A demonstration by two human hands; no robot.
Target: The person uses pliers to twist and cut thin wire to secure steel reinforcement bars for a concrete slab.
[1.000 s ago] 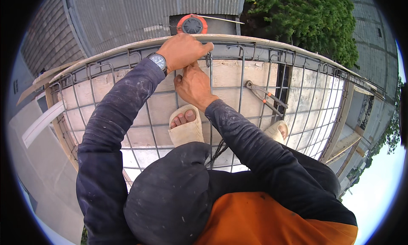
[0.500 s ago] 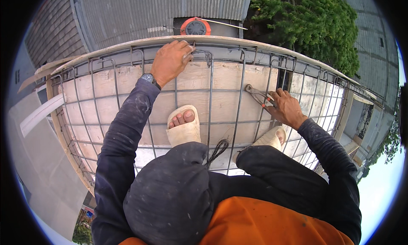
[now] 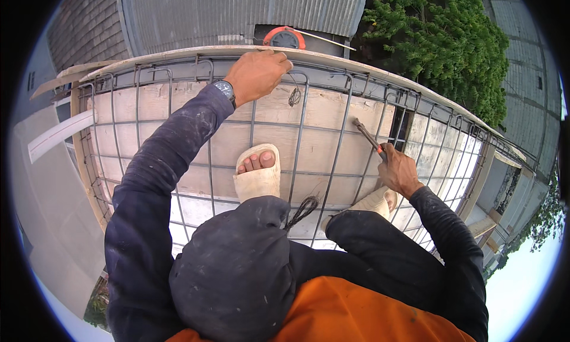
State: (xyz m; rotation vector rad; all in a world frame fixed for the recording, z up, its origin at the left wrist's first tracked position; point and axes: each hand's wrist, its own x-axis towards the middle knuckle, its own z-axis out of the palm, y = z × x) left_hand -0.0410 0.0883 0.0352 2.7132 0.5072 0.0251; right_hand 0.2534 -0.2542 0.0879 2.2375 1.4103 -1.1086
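Note:
My left hand [image 3: 259,75], with a watch [image 3: 225,89] at its wrist, reaches to the far edge of the steel rebar mesh [image 3: 300,152]. Its fingers are curled down at the bars beside the edge board [image 3: 332,59]; what they grip is hidden. Beside it, a small loop of thin wire [image 3: 294,97] hangs near a hooked bar end. On the right, my right hand [image 3: 399,171] is closed round the red and dark handles of a pair of pincers [image 3: 368,133]. The metal jaws point away to the far left, above the mesh, seemingly touching no bar.
Plywood sheets [image 3: 332,107] lie beneath the mesh, with a dark gap [image 3: 401,128] at right. My sandalled feet [image 3: 259,170] stand among the bars, near a bundle of dark wire [image 3: 303,212]. Beyond the edge are corrugated roofing [image 3: 196,15], a red-rimmed round object [image 3: 284,38] and a tree [image 3: 439,51].
The pincers have turned in my right hand, their handles now closer together and jaws seen edge-on. My left hand has shifted slightly right along the far edge. The view has tilted a little.

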